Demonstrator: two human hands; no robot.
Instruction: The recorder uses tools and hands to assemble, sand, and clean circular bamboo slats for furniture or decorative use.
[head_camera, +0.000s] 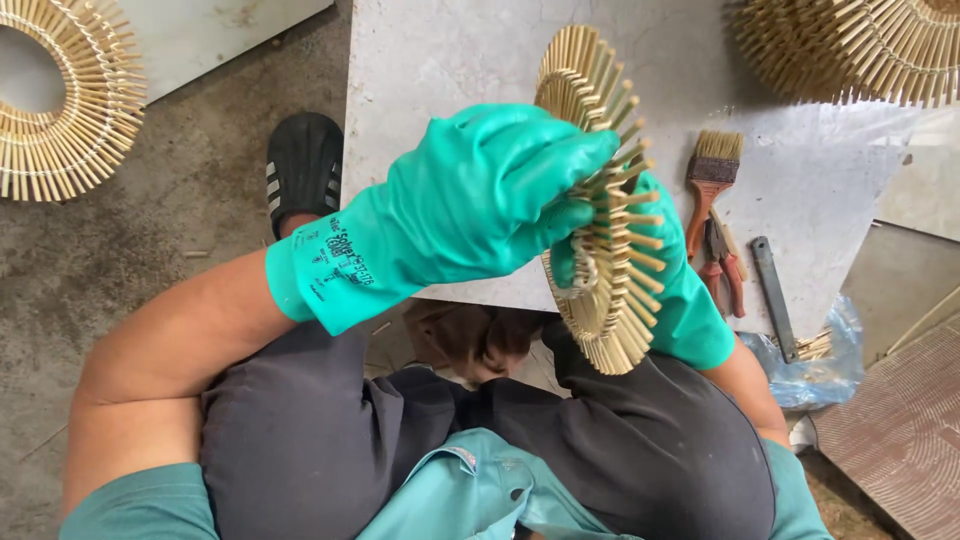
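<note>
The bamboo-stick ring (600, 200) stood on edge above the bench (450, 60), clamped between left hand (480, 200) and right hand (680, 290), fingers closed on it, exposing its side, paintbrush (710, 180) just beyond.

A pale stone slab (450, 60) carries a paintbrush (708, 180), red-handled pliers (722, 268), a metal file (775, 295) and a stick ring (860, 50).

Our left hand (470, 205) covers part of the stick ring (600, 210), which in turn hides most of our right hand (680, 300). Two more rings, top left (70, 100) and top right (860, 50), run off the picture's edge. The pliers' (722, 265) jaws sit under the brush (708, 185).
</note>
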